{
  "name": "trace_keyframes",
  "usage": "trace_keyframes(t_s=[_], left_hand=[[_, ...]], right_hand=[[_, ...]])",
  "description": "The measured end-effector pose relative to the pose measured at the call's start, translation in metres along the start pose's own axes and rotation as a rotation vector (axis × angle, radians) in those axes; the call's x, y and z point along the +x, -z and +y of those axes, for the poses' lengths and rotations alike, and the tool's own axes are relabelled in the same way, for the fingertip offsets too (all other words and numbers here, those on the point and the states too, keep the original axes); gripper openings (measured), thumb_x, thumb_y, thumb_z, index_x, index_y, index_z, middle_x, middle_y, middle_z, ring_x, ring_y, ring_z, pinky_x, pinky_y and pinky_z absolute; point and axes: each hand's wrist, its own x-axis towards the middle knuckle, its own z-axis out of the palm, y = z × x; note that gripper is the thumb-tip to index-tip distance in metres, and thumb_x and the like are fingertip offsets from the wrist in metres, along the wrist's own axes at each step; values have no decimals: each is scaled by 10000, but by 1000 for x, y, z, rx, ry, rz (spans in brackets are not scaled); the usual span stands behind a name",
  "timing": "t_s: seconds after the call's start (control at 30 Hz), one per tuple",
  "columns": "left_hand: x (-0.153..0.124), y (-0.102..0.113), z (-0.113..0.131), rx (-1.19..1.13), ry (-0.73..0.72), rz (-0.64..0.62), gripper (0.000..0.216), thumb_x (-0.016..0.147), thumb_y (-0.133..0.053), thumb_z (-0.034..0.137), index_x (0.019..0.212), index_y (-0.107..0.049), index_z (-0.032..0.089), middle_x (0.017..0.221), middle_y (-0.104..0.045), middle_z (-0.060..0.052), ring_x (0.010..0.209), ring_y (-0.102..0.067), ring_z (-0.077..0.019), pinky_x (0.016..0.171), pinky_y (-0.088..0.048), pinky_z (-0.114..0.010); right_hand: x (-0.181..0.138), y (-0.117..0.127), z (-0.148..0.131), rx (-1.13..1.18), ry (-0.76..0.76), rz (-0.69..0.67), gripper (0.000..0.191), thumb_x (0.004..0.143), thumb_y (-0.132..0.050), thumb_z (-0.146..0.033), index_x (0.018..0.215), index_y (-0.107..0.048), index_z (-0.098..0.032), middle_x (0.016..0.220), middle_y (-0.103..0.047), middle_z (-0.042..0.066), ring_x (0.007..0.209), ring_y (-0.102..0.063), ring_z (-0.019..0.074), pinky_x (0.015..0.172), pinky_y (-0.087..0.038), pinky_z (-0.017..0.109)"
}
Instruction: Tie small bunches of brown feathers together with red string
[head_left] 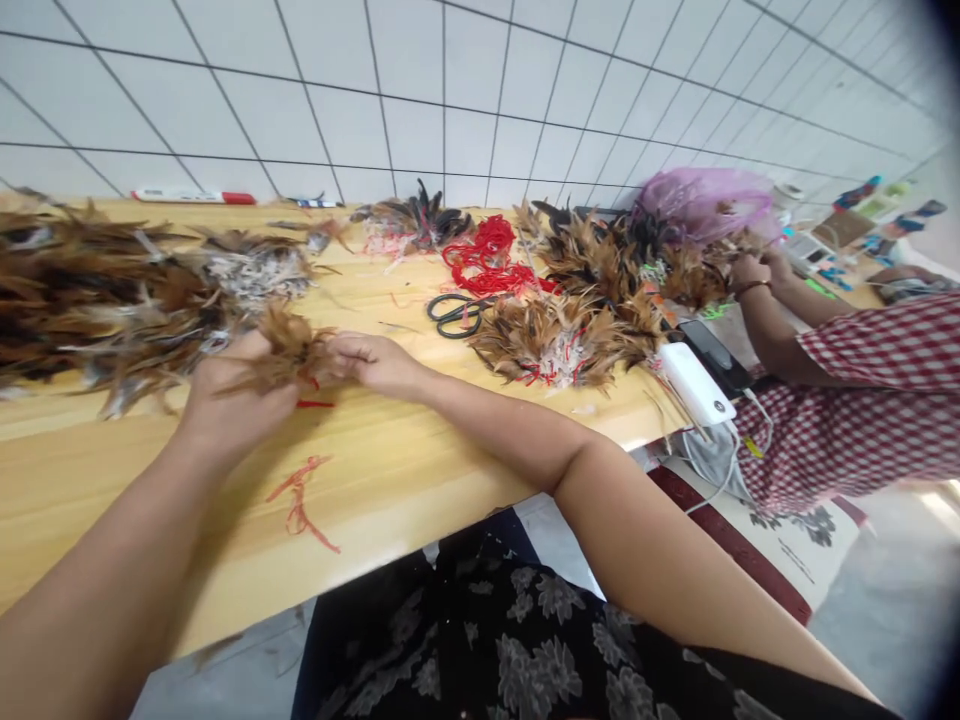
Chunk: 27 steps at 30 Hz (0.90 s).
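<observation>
My left hand [232, 395] is closed around a small bunch of brown feathers [289, 350] above the wooden table [420, 460]. My right hand [375, 362] pinches the same bunch from the right, fingers pressed together. A bit of red thread [315, 403] shows just under the bunch. A long heap of loose brown feathers [97, 300] lies to the left of my hands.
Black scissors [456, 313], a tangle of red cord [487, 262] and tied feather bundles [562, 340] lie to the right. A white power bank [697, 385] and a phone [716, 350] sit at the table edge. A person in a checked shirt [862, 400] works there. Red thread scraps [304, 500] lie near me.
</observation>
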Motion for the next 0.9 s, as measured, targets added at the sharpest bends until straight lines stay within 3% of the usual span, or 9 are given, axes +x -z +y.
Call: trace_keyframes(t_s=[0.07,0.2,0.3,0.37,0.53,0.67,0.77,0.83,0.9], left_hand=[[-2,0,-6,16,-2,-2,210,930,-605,340,1083,-708,240,1212,-905,-120,1128,-887,-354,1098,-708,-460],[1,4,-9,233,7,-29,296,1018,-455,487,909,-635,278,1092,-898,-177,1106,-905,-451,1052,-712,-542],[8,10,0,399,83,-92,493,1065,-317,616,938,-654,280,1205,-903,-252,1231,-891,-534,1076,-700,-606],[12,14,6,491,149,-173,570,1071,-255,633,1005,-689,270,1269,-900,-252,1259,-884,-527,1018,-698,-585],[16,22,-16,577,159,-202,430,1070,-288,587,937,-603,327,994,-813,-139,1042,-849,-424,761,-600,-493],[10,24,-29,506,118,-48,468,1128,-307,651,1011,-616,318,1040,-766,-135,1139,-807,-435,905,-615,-509],[8,23,-3,307,279,-158,513,1042,-384,673,1175,-684,278,1281,-854,-158,1104,-851,-404,975,-652,-491],[10,19,19,276,366,-236,515,966,-394,653,1131,-689,265,1404,-865,-195,1257,-850,-423,1094,-658,-491],[12,14,29,293,377,-315,501,933,-384,641,1059,-698,273,1373,-884,-207,1330,-840,-457,1142,-652,-513]], right_hand=[[-4,-4,-7,141,-88,32,210,1059,-794,-89,889,-768,-211,932,-775,-22,974,-727,146,1046,-604,261],[-15,-7,-29,318,-207,67,321,1048,-782,0,822,-682,-205,699,-648,-87,709,-616,104,795,-543,206],[-22,-4,-47,320,-221,107,341,1055,-769,10,800,-681,-200,659,-662,-90,666,-601,94,790,-541,199],[-25,-1,-57,297,-237,126,369,1068,-728,25,786,-660,-203,625,-653,-97,640,-596,90,797,-533,199],[-22,1,-64,265,-322,155,420,1059,-664,126,797,-616,-199,546,-594,-137,609,-554,79,784,-445,187],[-18,0,-51,271,-323,164,404,1093,-685,82,802,-647,-197,603,-628,-124,622,-567,80,788,-451,220],[-17,-2,-43,254,-274,141,383,1029,-785,78,790,-664,-196,655,-645,-118,654,-579,80,758,-453,217],[-17,-4,-42,248,-241,112,392,1040,-773,74,779,-651,-192,661,-647,-113,668,-576,77,754,-466,202],[-16,-5,-42,253,-264,88,400,1052,-722,103,794,-643,-193,652,-637,-122,662,-554,72,740,-468,189]])
